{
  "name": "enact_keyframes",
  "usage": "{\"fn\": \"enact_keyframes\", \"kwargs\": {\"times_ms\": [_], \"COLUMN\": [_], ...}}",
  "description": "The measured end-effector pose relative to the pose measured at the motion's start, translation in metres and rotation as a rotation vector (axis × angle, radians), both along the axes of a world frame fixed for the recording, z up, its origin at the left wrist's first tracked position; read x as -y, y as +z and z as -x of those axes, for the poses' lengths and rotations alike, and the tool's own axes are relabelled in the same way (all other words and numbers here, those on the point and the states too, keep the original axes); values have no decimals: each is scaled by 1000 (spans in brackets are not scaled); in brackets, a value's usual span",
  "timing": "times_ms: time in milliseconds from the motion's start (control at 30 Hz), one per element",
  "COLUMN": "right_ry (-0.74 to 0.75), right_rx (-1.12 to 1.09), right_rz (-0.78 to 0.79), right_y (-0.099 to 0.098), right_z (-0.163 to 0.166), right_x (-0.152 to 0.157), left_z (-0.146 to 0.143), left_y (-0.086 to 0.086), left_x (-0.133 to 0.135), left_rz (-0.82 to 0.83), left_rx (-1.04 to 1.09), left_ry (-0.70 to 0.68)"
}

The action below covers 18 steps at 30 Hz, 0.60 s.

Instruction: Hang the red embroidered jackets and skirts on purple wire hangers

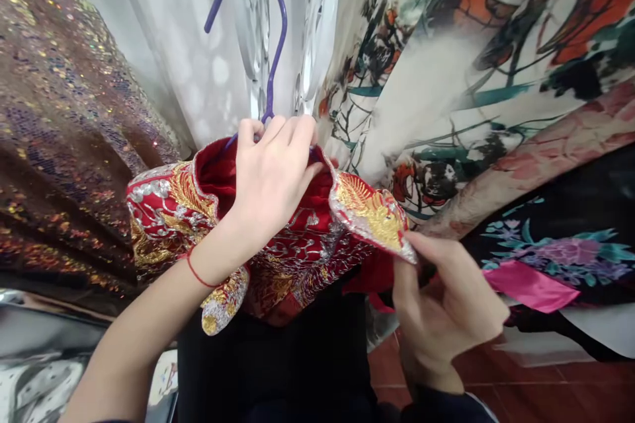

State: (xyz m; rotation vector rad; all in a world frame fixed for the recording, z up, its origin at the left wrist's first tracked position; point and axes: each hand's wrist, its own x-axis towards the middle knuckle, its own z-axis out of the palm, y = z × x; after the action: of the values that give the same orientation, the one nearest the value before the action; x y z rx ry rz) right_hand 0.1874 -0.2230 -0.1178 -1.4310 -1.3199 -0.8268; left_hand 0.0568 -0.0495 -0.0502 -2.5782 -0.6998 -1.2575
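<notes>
A red jacket thickly embroidered in gold and silver hangs in front of me on a purple hanger. My left hand, with a red string around its wrist, is closed over the hanger just below its hook, inside the jacket's neck opening. The hook passes through a white slotted strip. Between thumb and fingers, my right hand pinches the pointed tip of a gold-embroidered collar flap on the right. Another embroidered flap dangles at the lower left. My left hand hides the hanger's middle.
Sequined gold-brown fabric hangs at the left. Large printed cloth fills the right, with a black flowered garment and pink ribbon below it. White drapery is behind. Red tiles show at the lower right.
</notes>
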Motion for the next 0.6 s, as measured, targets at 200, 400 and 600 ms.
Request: {"fn": "enact_keyframes", "kwargs": {"times_ms": [200,400,600], "right_ry": [-26,-236,-285], "right_rx": [48,20,11], "right_rz": [51,207,19], "right_y": [-39,-54,-14], "right_z": [-8,-51,-30], "right_x": [-8,2,23], "left_z": [9,7,-3], "left_y": [0,-2,-2], "left_x": [-4,-7,0], "left_rz": [13,22,11], "left_rx": [-65,-25,-61], "left_ry": [12,-60,27]}}
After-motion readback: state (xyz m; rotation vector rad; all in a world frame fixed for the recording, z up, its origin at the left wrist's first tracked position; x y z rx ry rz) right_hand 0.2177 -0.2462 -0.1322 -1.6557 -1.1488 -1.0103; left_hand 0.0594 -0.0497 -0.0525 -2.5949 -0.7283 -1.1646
